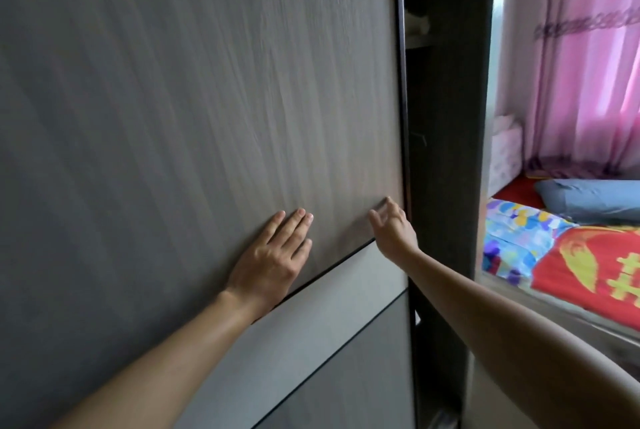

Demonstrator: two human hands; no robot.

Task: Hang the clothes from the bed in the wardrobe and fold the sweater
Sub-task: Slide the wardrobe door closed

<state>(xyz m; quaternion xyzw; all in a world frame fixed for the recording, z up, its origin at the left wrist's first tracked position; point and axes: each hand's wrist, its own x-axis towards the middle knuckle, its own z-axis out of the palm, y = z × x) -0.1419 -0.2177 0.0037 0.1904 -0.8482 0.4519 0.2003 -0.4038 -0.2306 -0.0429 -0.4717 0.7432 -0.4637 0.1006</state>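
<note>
The wardrobe door (207, 99) takes up most of what's in front of the person: a tall grey wood-grain panel, with a paler band (346, 290) crossing it below the hands and a darker panel under that. At the door's right edge there's a narrow dark gap (417, 99) into the wardrobe. High up inside sits something pale on a shelf (417, 21), too dim to make out. The wardrobe's dark side wall (450, 151) closes off the gap on the right.

Past that wall, a pink and purple curtain (581, 82) hangs over the window at the far right. Under it the bed (571, 321) runs along the wardrobe's right side. On it lie a red cover with yellow markings (588, 265) and a bright multicoloured sheet (512, 238) nearer the wardrobe. A blue-grey pillow (595, 200) lies at the far end, and a pale patterned bundle (505, 148) sits beyond it by the curtain.

Both bare arms reach out to the door. The left hand (273, 255) lies flat against the wood-grain panel just above the pale band, fingers straight and together, holding nothing. The right hand (393, 227) is at the door's right edge, thumb spread to the left and forefinger pointing up. Its other fingers are hidden behind the hand, so I can't tell whether they hook round the edge or only rest on it.
</note>
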